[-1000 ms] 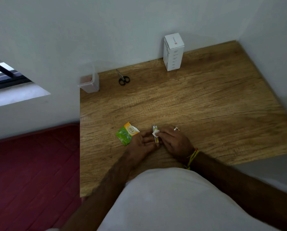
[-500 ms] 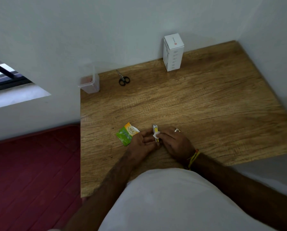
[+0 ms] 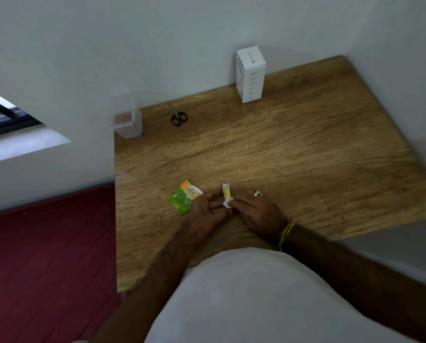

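Both hands meet over the near middle of the light brown wood-grain worktop [image 3: 293,149], just ahead of the person's white-clad torso. The left hand [image 3: 205,212] lies palm-up, its fingers curled about the lower end of a small slim yellow and silver tool [image 3: 226,190]; the tool points away from the person and its far end stands clear of the fingertips; its exact kind cannot be told at this size. The right hand [image 3: 255,211] lies back-up, thumb and forefinger pinching a small white scrap [image 3: 227,203] of paper or cloth; the scrap touches the near end of the tool, between the two hands. A silver ring [image 3: 257,193] sits on one finger of the right hand; a yellow and red thread band [image 3: 285,232] circles the right wrist.

A torn green and yellow foil sachet [image 3: 183,198] lies flat on the worktop just beside the left hand; its near edge is partly covered by that hand. Well apart from the hands, along the rear wall: a pair of small black-handled scissors [image 3: 178,115], lying flat, blades closed; a clear plastic container [image 3: 128,121] at the rear left corner; a tall white cardboard box [image 3: 250,74], upright. A dark red ribbed mat [image 3: 46,256] covers the floor to the left of the worktop.
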The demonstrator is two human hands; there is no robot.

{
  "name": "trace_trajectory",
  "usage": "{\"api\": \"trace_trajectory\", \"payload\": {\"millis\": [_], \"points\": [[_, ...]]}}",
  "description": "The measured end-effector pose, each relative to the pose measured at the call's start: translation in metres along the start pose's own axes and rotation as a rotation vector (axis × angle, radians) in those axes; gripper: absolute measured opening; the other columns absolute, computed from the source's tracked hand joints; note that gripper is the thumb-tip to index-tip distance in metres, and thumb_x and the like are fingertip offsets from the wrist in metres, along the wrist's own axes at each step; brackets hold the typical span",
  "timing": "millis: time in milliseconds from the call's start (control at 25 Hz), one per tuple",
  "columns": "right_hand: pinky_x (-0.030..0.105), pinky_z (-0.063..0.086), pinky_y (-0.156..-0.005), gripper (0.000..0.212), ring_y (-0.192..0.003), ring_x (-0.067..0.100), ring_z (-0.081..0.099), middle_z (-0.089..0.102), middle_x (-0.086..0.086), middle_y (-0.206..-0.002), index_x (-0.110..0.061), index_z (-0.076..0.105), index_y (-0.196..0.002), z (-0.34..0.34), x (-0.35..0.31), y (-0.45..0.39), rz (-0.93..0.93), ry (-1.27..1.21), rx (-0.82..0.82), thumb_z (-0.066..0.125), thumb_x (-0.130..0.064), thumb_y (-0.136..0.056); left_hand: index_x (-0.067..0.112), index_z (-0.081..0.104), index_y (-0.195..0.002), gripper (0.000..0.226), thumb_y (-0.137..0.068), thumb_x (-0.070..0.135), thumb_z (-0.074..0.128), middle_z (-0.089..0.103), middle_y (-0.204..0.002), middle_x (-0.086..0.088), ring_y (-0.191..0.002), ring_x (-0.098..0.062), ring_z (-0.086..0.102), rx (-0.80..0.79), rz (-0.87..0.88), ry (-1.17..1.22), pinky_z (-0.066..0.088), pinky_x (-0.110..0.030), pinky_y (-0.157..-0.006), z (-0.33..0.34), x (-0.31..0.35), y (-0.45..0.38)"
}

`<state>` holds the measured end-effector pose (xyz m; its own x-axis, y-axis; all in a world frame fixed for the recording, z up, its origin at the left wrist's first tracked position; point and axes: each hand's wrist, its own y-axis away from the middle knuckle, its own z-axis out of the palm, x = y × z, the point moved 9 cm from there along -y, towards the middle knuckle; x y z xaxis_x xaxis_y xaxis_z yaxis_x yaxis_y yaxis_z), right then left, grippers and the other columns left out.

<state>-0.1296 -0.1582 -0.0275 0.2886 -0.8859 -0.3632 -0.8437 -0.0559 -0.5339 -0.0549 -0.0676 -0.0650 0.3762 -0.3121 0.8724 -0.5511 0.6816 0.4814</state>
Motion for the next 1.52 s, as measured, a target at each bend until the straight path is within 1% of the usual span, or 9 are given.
{"api": "trace_trajectory", "payload": {"millis": [120, 360, 600, 680, 800, 960, 1160, 1320, 1520], "points": [[0.041, 0.054, -0.085, 0.027, -0.094, 0.03, 0.065, 0.069, 0.014, -0.109, -0.003, 0.07, -0.113, -0.002, 0.0, -0.002, -0.007, 0.004, 0.005, 0.05, -0.013, -0.099, 0.017, 0.055, -0.132, 0.056, -0.084, -0.007, 0.07, 0.075, -0.111, -0.008, -0.106, -0.021, 0.071, -0.013, -0.004, 0.014, 0.057, -0.029, -0.09, -0.001, 0.001, 0.0], [0.039, 0.05, -0.093, 0.025, -0.103, 0.028, 0.061, 0.068, 0.015, -0.114, -0.001, 0.07, -0.115, 0.003, 0.001, 0.002, -0.031, -0.009, -0.013, 0.056, -0.009, -0.096, 0.011, 0.05, -0.14, 0.061, -0.084, -0.003, 0.073, 0.073, -0.115, -0.009, -0.111, -0.023, 0.069, -0.024, -0.012, 0.002, 0.054, -0.039, -0.098, -0.002, 0.0, -0.001], [0.039, 0.053, -0.082, 0.024, -0.091, 0.03, 0.064, 0.069, 0.014, -0.109, -0.003, 0.071, -0.114, 0.002, 0.001, 0.005, -0.028, 0.032, -0.032, 0.057, -0.011, -0.096, 0.012, 0.052, -0.138, 0.056, -0.087, -0.006, 0.067, 0.072, -0.115, -0.015, -0.113, -0.028, 0.067, -0.057, -0.054, 0.085, 0.054, -0.04, -0.098, -0.002, -0.004, -0.003], [0.037, 0.052, -0.08, 0.024, -0.089, 0.029, 0.063, 0.069, 0.014, -0.108, -0.002, 0.071, -0.113, 0.002, -0.003, 0.003, -0.044, 0.016, -0.039, 0.054, -0.011, -0.099, 0.011, 0.057, -0.132, 0.043, -0.092, -0.007, 0.057, 0.073, -0.112, -0.018, -0.109, -0.031, 0.068, -0.009, -0.097, 0.186, 0.055, -0.041, -0.096, -0.003, -0.007, -0.005], [0.035, 0.051, -0.076, 0.024, -0.086, 0.026, 0.062, 0.069, 0.013, -0.104, -0.002, 0.072, -0.109, -0.003, -0.007, -0.001, -0.074, 0.037, -0.029, 0.054, -0.013, -0.099, 0.008, 0.065, -0.12, 0.023, -0.101, 0.011, 0.051, 0.074, -0.105, -0.017, -0.098, -0.03, 0.072, 0.114, -0.116, 0.235, 0.06, -0.04, -0.086, -0.006, -0.01, -0.01], [0.033, 0.046, -0.073, 0.022, -0.086, 0.023, 0.057, 0.069, 0.011, -0.098, -0.003, 0.073, -0.104, -0.001, -0.01, 0.0, -0.092, 0.075, -0.038, 0.054, -0.013, -0.098, 0.01, 0.067, -0.115, 0.019, -0.097, 0.014, 0.061, 0.075, -0.103, -0.01, -0.093, -0.027, 0.074, 0.194, -0.116, 0.168, 0.061, -0.041, -0.081, -0.008, -0.011, -0.012], [0.034, 0.046, -0.072, 0.024, -0.083, 0.024, 0.06, 0.069, 0.011, -0.096, -0.003, 0.072, -0.106, 0.001, -0.009, 0.001, -0.095, 0.092, -0.055, 0.052, -0.014, -0.1, 0.007, 0.064, -0.119, 0.023, -0.097, 0.014, 0.061, 0.074, -0.102, -0.014, -0.088, -0.024, 0.074, 0.211, -0.133, 0.166, 0.062, -0.038, -0.078, -0.009, -0.011, -0.011], [0.036, 0.052, -0.076, 0.025, -0.088, 0.026, 0.06, 0.069, 0.013, -0.1, -0.001, 0.072, -0.107, 0.0, -0.003, 0.0, -0.045, 0.078, -0.036, 0.051, -0.013, -0.099, 0.005, 0.063, -0.12, 0.024, -0.098, 0.014, 0.06, 0.074, -0.102, -0.015, -0.089, -0.025, 0.074, 0.204, -0.124, 0.177, 0.061, -0.039, -0.08, -0.009, -0.011, -0.01], [0.037, 0.048, -0.087, 0.028, -0.099, 0.026, 0.056, 0.068, 0.014, -0.109, 0.0, 0.07, -0.113, 0.004, 0.0, 0.001, -0.014, 0.06, -0.032, 0.048, -0.013, -0.101, 0.003, 0.061, -0.123, 0.025, -0.099, 0.011, 0.057, 0.071, -0.109, -0.021, -0.092, -0.028, 0.073, 0.163, -0.135, 0.21, 0.061, -0.04, -0.082, -0.006, -0.01, -0.011]]}}
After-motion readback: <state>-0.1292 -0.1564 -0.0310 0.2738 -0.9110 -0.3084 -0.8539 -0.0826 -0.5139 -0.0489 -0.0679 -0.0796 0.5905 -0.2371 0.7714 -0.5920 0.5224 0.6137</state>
